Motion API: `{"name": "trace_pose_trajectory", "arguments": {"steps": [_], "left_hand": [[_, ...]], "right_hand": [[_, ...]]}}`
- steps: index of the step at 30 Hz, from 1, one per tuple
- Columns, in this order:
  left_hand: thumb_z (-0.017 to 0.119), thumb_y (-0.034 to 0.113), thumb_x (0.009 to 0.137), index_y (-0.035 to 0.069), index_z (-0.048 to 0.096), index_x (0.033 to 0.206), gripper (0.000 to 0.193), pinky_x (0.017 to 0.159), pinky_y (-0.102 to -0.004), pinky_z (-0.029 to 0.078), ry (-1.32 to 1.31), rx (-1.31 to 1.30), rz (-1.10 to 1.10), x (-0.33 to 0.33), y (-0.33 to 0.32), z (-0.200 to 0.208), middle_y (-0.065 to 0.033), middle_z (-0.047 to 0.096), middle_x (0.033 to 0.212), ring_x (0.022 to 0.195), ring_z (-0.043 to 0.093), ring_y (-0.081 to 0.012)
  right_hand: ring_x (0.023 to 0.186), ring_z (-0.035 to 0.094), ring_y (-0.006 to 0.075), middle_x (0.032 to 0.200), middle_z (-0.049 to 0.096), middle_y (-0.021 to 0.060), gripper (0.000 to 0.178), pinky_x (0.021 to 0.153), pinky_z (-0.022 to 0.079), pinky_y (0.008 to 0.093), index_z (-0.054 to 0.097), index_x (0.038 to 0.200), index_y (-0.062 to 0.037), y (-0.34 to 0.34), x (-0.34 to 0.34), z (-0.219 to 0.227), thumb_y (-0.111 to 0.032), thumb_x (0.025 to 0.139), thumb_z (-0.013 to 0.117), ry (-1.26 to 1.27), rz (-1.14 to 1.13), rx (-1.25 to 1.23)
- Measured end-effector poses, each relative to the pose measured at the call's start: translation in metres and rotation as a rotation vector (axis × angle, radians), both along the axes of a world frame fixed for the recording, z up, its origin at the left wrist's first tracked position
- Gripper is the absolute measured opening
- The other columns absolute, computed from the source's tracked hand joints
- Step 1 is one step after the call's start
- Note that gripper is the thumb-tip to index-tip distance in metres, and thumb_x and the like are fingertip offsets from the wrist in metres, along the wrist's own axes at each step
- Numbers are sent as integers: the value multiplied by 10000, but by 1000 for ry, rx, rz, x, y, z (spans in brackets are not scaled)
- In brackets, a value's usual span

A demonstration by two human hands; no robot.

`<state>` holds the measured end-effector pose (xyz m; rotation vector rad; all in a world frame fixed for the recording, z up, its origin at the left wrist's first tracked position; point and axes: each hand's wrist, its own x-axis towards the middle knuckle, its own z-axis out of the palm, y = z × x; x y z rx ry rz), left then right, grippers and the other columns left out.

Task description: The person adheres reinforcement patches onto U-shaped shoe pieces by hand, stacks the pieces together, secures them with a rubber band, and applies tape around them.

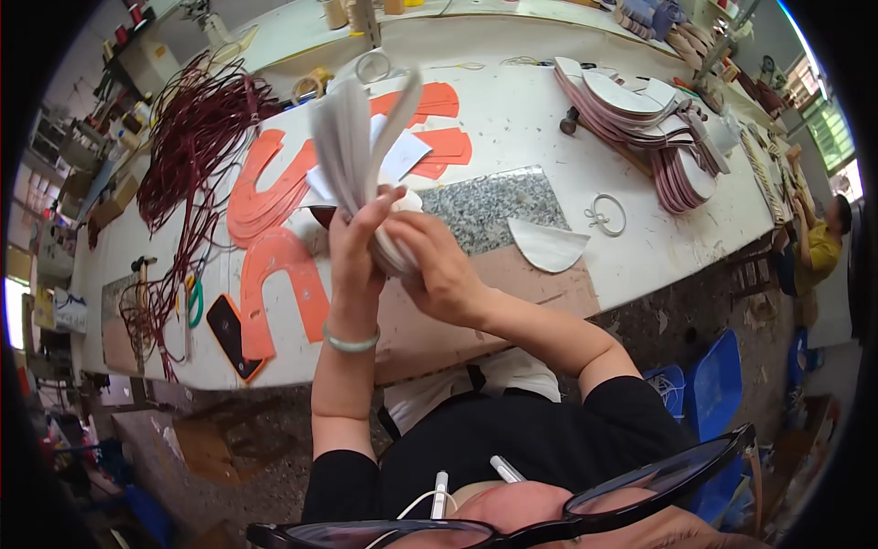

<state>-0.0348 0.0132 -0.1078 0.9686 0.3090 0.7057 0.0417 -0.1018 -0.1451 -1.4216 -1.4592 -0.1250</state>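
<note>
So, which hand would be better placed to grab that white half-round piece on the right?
Probably the right hand: it's nearer the white half-round piece. The left hand is farther away. Both are on the pale bundle, though, so the right would have to let go.

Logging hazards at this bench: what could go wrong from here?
The stack of pale pieces, held by the left hand and right hand, is fanned apart at the top, so pieces might slip loose. The black-and-orange phone lies by the front edge of the table; a stray forearm could knock it off.
</note>
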Motion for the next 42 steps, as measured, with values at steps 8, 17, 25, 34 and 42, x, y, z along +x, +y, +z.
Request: {"name": "trace_pose_trajectory", "arguments": {"steps": [8,17,25,34,42], "left_hand": [[467,549,882,-115,312,1391,851,1106,-419,271,-722,-342,-33,-29,53,-14,-14,452,869,942,493,-167],[649,552,792,-124,178,1470,1067,1105,-395,318,-738,-270,-161,-26,55,-31,-17,508,840,769,504,-149],[612,340,550,-128,347,1397,1003,1045,-319,407,-387,-264,26,-18,37,-3,-41,475,842,695,478,-146],[630,309,551,-72,463,1293,850,984,-353,407,-122,44,-33,-2,-13,23,-77,523,993,677,498,-129],[708,254,569,-39,495,1261,781,1003,-355,384,50,158,-467,-10,-42,30,-45,548,789,755,532,-140]], "right_hand": [[970,659,190,1037,709,66,291,864,492,334,696,1082,-66,61,200,21,-250,857,706,231,-53,-330],[1030,601,324,1108,659,125,222,917,484,401,728,1003,-78,170,406,-85,-225,848,667,-88,-839,-582],[977,620,275,995,685,96,188,860,503,399,688,976,-47,165,348,-43,-193,923,582,-128,-669,-611],[759,640,116,875,658,63,157,700,530,262,608,1056,18,33,120,69,-88,940,595,708,486,-569],[501,463,51,729,611,28,133,426,341,199,633,1037,-28,-36,96,73,-86,918,621,1127,491,-468]]}}
